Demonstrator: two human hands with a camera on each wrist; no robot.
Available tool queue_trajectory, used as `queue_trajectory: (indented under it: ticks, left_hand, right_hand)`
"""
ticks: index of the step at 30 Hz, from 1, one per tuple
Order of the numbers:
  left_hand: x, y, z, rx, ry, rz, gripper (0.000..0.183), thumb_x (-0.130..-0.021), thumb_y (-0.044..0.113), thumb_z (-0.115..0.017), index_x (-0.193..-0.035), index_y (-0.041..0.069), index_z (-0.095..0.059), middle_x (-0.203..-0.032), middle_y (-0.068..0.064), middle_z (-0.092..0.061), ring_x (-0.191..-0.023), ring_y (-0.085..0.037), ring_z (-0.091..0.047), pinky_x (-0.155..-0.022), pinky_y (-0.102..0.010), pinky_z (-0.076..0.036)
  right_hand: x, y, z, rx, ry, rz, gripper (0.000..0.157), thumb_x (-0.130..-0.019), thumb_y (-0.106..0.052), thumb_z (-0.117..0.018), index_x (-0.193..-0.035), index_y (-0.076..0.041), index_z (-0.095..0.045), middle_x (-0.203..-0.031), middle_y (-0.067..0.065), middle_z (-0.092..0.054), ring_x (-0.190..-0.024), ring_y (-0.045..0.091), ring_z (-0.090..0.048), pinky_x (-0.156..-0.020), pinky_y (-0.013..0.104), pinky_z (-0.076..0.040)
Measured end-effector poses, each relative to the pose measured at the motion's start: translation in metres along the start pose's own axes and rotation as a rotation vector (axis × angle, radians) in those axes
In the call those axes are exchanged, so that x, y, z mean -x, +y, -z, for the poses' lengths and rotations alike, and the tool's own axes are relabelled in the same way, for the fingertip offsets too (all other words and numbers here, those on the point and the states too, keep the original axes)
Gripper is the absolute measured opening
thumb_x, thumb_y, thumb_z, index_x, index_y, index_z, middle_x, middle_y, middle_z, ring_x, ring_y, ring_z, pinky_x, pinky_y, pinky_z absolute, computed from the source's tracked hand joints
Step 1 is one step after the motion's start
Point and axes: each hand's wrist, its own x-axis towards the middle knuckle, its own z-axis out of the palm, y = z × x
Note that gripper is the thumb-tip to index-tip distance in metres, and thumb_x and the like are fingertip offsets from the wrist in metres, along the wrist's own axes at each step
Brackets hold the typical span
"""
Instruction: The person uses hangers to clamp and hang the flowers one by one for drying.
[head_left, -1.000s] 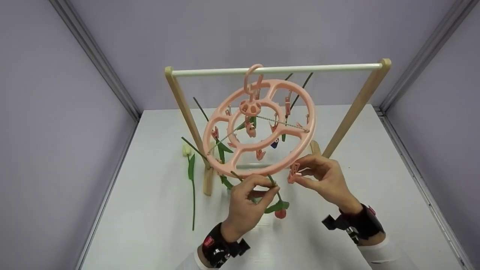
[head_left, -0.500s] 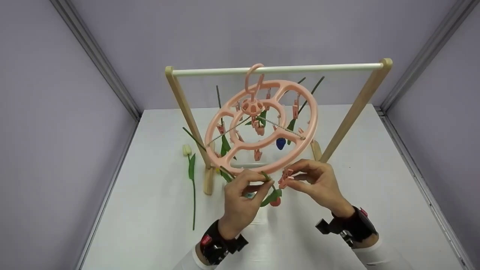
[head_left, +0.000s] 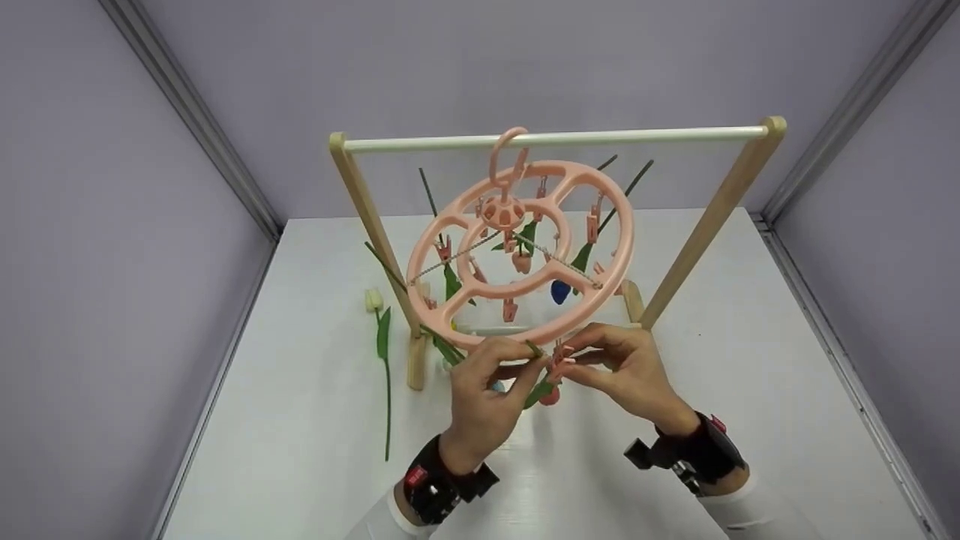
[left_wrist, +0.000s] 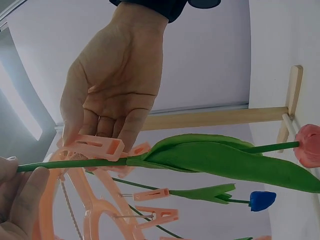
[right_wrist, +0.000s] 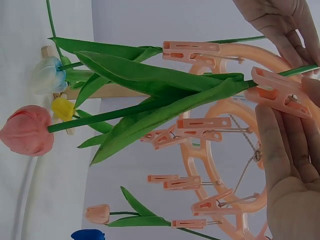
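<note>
My left hand (head_left: 487, 390) pinches the green stem of a pink tulip (right_wrist: 27, 131) below the front rim of a round pink hanger (head_left: 525, 334). The tulip's head points down in the head view. Close beside it, my right hand (head_left: 622, 367) pinches a pink clothespin (right_wrist: 280, 92) between thumb and fingers. That clothespin lies across the stem just above the leaves; whether its jaws have closed on the stem I cannot tell. Elsewhere on the hanger, clothespins hold other tulips, among them a blue tulip (head_left: 560, 292) and a pale pink tulip (head_left: 521, 262).
The hanger's hook hangs on the white bar (head_left: 637, 137) of a wooden rack (head_left: 701, 225). A white tulip (head_left: 374, 300) lies on the white table (head_left: 300, 420) at the left. Yellow and light blue tulips hang at the hanger's near left. Pale walls enclose the table.
My right hand has moved left with the clothespin until it meets the stem near my left fingers. The hanger has swung and turned slightly, and its hanging tulips have shifted with it.
</note>
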Motion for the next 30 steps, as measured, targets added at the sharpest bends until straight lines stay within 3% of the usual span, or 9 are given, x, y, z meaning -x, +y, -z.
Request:
queue_trajectory:
  ticks: [9, 16, 21, 30]
  left_hand:
    - [-0.002, 0.000, 0.000, -0.026, -0.005, 0.038, 0.018, -0.087, -0.008, -0.081, -0.101, 0.000, -0.074, -0.096, -0.017, -0.076, -0.091, -0.026, -0.078, -0.076, -0.027, -0.067]
    - [0.002, 0.000, 0.005, -0.045, -0.009, 0.059, 0.023, -0.086, -0.008, -0.081, -0.108, -0.004, -0.076, -0.104, -0.019, -0.078, -0.097, -0.027, -0.078, -0.080, -0.028, -0.066]
    - [0.009, -0.005, 0.015, -0.080, -0.031, 0.080, 0.020, -0.086, -0.008, -0.081, -0.104, 0.001, -0.077, -0.097, -0.014, -0.078, -0.089, -0.023, -0.079, -0.076, -0.025, -0.066]
    - [0.031, -0.026, 0.043, -0.146, -0.143, 0.052, 0.023, -0.087, -0.008, -0.081, -0.106, 0.003, -0.076, -0.095, -0.011, -0.077, -0.084, -0.019, -0.078, -0.074, -0.020, -0.065]
  right_hand:
    - [0.001, 0.002, -0.001, 0.077, -0.015, 0.022, 0.036, -0.082, 0.025, -0.072, -0.113, 0.008, -0.071, -0.111, 0.005, -0.078, -0.102, 0.012, -0.077, -0.086, 0.032, -0.066]
    - [0.002, 0.005, 0.003, 0.101, 0.016, 0.036, 0.036, -0.083, 0.026, -0.070, -0.115, 0.009, -0.069, -0.112, 0.008, -0.075, -0.105, 0.012, -0.076, -0.093, 0.029, -0.065]
    - [0.002, 0.007, 0.006, 0.118, 0.061, 0.028, 0.038, -0.082, 0.027, -0.070, -0.116, 0.011, -0.068, -0.111, 0.007, -0.076, -0.104, 0.012, -0.077, -0.091, 0.026, -0.064]
    - [0.002, 0.009, 0.011, 0.148, 0.120, 0.019, 0.036, -0.084, 0.023, -0.071, -0.119, 0.015, -0.064, -0.114, -0.001, -0.076, -0.105, 0.010, -0.077, -0.091, 0.024, -0.064]
